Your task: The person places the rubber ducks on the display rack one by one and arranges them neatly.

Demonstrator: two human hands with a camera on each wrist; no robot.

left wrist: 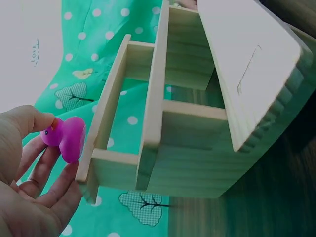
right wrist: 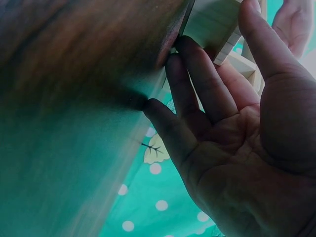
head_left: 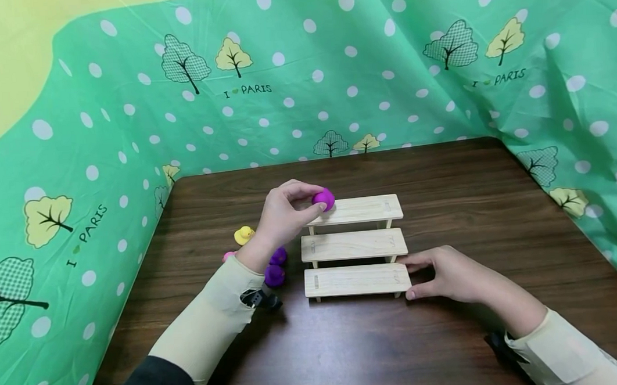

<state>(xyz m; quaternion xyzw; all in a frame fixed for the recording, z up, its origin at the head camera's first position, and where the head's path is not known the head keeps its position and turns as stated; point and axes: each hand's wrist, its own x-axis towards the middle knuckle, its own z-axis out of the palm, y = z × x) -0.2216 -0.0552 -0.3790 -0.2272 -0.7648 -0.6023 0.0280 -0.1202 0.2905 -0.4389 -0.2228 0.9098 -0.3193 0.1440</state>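
My left hand (head_left: 280, 211) pinches a magenta rubber duck (head_left: 323, 200) between thumb and fingers, over the left end of the top step of a three-step wooden stand (head_left: 354, 245). In the left wrist view the duck (left wrist: 72, 139) is right at the edge of that step. My right hand (head_left: 451, 275) is at the right end of the lowest step, thumb by its front corner and fingers by its back corner. From the right wrist, the fingers of this hand (right wrist: 217, 123) look nearly straight, with fingertips low beside the wood (right wrist: 210, 22).
Left of the stand sit a yellow duck (head_left: 244, 235), a purple duck (head_left: 274, 275) with another purple one (head_left: 278, 256) behind it, and a pink thing (head_left: 229, 256) partly hidden by my left wrist. Green dotted cloth (head_left: 303, 99) borders the dark wooden table (head_left: 358, 341) at the back and sides.
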